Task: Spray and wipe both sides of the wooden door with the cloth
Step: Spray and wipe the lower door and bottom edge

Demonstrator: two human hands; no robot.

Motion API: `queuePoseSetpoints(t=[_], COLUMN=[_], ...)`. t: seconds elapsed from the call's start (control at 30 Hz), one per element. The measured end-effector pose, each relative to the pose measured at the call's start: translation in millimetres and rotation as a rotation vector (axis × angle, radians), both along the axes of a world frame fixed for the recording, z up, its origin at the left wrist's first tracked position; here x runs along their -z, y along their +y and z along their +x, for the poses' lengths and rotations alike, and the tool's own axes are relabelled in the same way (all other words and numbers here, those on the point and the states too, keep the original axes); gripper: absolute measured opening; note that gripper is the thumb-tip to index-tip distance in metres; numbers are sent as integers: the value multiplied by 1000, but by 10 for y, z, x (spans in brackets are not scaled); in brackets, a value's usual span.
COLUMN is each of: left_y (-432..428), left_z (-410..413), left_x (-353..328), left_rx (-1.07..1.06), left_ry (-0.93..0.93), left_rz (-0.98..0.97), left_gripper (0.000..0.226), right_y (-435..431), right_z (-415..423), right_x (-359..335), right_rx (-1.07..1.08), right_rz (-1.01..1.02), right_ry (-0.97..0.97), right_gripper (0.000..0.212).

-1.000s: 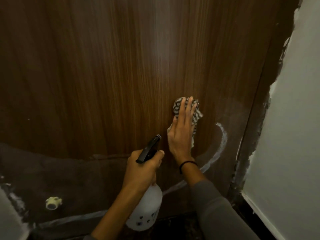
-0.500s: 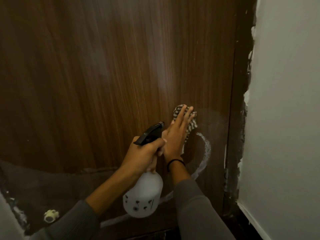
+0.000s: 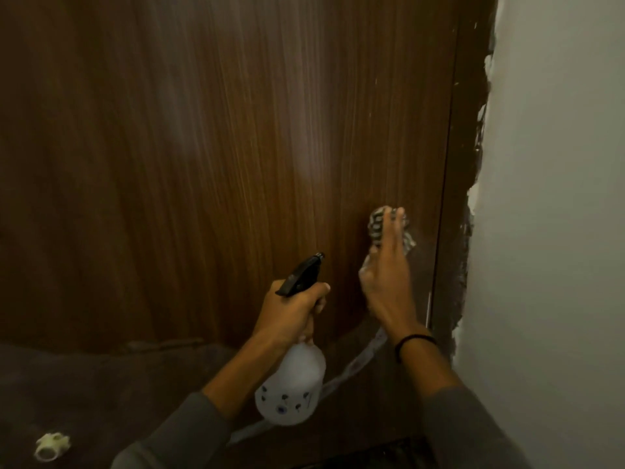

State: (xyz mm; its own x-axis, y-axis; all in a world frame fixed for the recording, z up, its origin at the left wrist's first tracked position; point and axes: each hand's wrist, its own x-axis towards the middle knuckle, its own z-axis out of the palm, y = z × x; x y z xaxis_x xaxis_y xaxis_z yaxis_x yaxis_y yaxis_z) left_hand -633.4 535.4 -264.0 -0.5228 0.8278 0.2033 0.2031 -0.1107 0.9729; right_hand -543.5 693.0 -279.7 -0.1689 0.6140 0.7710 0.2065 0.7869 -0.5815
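The right hand (image 3: pixel 385 282) pressed a striped cloth (image 3: pixel 374 225) on the door (image 3: pixel 203 164), fingers straight. The left hand (image 3: pixel 291 313) clamped its fingers round a spray bottle (image 3: pixel 291 390), its markings unreadable.

- Door (image 3: pixel 236 147): dark brown wood with fine vertical grain, smooth, with a soft sheen in the middle; its lower band looks duller and smeared.
- Cloth (image 3: pixel 374 225): soft woven fabric, striped dark and light, crumpled.
- Bottle (image 3: pixel 291 390): smooth, milky translucent plastic; its trigger head (image 3: pixel 301 274) is matt black plastic.
- Wall (image 3: pixel 558 231): matt white paint, ragged and chipped along the frame.
- Sleeve (image 3: pixel 466 428): matt grey cloth.
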Motion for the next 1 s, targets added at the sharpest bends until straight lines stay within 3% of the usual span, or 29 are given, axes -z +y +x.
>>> queuePoseSetpoints(t=[0.2, 0.3, 0.5, 0.63, 0.73, 0.83, 0.9, 1.0], left_y=[568, 832, 1102, 1072, 1016, 988, 996, 974], left_z=[-5, 63, 107, 97, 43, -37, -97, -161], left_x=[211, 258, 247, 199, 182, 188, 229, 264], left_rx=[74, 6, -37, -69, -73, -35, -12, 26], left_ry=[-10, -28, -220, -284, -302, -238, -177, -169], left_rz=[46, 75, 105, 129, 135, 107, 90, 79], left_gripper=[29, 35, 30, 31, 39, 48, 46, 44], right_y=[343, 465, 479, 480, 504, 646, 793, 1070], right_z=[544, 616, 463, 189, -70, -179, -153, 9], right_x=[-51, 10, -99, -179, -77, 55, 87, 123], right_rx=[138, 198, 204, 175, 85, 209, 298, 369], right_rz=[35, 66, 181, 370, 463, 502, 483, 226], right_ry=[115, 161, 250, 141, -174, -288, -218, 31], right_gripper=[64, 59, 46, 47, 54, 52, 52, 52])
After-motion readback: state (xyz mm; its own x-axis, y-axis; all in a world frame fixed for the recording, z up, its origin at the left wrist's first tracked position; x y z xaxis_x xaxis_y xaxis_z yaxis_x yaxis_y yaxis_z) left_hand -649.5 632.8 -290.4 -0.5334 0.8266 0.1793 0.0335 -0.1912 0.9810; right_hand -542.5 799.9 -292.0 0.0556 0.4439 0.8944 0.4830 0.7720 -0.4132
